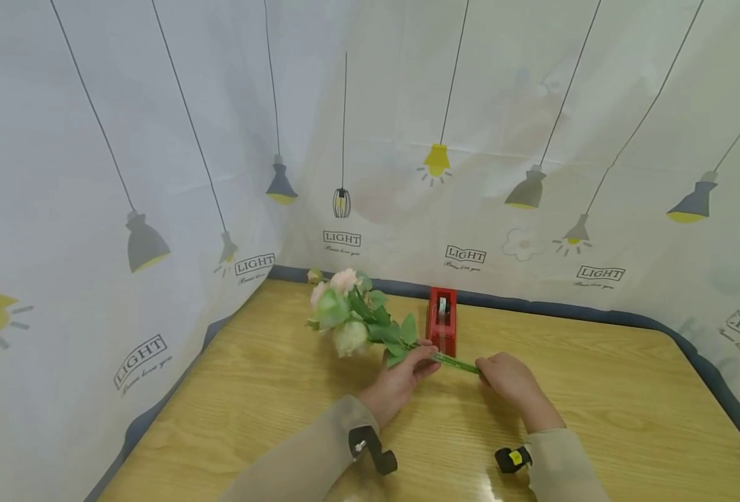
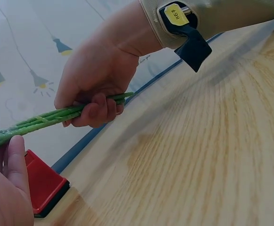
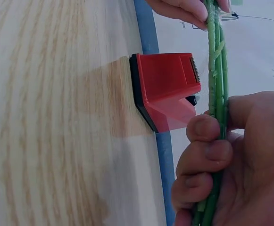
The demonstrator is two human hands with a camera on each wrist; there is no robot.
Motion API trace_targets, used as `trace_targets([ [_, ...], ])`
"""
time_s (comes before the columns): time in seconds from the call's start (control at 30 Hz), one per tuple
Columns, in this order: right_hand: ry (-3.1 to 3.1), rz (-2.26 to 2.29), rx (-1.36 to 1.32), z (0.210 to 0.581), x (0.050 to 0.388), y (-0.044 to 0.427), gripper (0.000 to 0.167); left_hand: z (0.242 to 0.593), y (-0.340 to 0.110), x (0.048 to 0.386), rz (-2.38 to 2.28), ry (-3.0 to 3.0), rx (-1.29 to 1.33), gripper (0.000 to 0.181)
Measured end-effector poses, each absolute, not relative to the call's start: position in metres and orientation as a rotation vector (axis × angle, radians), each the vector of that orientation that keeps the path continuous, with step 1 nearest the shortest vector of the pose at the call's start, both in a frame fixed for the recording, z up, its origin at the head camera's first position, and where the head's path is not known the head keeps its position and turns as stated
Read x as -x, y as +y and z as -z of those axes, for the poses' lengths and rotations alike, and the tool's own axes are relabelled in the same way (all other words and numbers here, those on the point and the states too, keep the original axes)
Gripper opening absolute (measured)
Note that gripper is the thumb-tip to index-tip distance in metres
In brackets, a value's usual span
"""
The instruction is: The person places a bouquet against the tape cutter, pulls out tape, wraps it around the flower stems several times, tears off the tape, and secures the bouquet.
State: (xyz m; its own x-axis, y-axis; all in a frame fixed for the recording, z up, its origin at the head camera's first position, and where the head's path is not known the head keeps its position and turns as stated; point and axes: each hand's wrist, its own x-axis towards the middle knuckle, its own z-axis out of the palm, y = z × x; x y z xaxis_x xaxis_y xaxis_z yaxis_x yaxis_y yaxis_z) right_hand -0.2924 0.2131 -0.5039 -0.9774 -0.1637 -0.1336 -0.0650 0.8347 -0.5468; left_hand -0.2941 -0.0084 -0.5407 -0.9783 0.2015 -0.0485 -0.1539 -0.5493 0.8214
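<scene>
A bouquet of artificial flowers in pale pink, cream and light green is held above the table, its blooms to the left. My left hand pinches the green stems just below the leaves. Farther down, toward the stem ends, my right hand has its fingers curled round the same bundle, plainly seen in the right wrist view. Clear tape seems to wrap the stems near the left fingers. Behind the stems stands a red tape dispenser with a toothed cutting edge; neither hand touches it.
The wood-grain table reaches to a dark blue edge band at the back. A pale curtain printed with hanging lamps surrounds it. Each sleeve carries a black wrist mount.
</scene>
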Motion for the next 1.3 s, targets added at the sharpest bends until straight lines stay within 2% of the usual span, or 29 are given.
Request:
trace_targets([
  [0.13, 2.843, 0.914, 0.084, 0.5007, 0.2920, 0.2125, 0.055, 0.5403, -0.0092, 0.2947, -2.595, 1.361, -0.089, 0.021],
  [0.33, 2.982, 0.908, 0.147, 0.4963, 0.2920, 0.2122, 0.056, 0.5393, -0.0091, 0.2954, -2.557, 1.368, -0.059, 0.007],
  [0.57, 3.029, 0.983, 0.159, 0.4960, 0.2914, 0.2122, 0.050, 0.5365, -0.0066, 0.2954, -2.539, 1.324, 0.034, 0.015],
  [0.87, 3.051, 1.089, 0.268, 0.5007, 0.2935, 0.2160, 0.042, 0.5340, -0.0061, 0.2960, -2.602, 1.241, 0.050, 0.007],
  [1.1, 3.057, 1.102, 0.297, 0.4995, 0.2940, 0.2184, 0.031, 0.5333, -0.0098, 0.2929, -2.569, 1.250, 0.054, 0.031],
  [1.3, 3.072, 1.088, 0.353, 0.5042, 0.2976, 0.2187, 0.022, 0.5364, -0.0108, 0.2918, -2.609, 1.269, -0.031, 0.026],
])
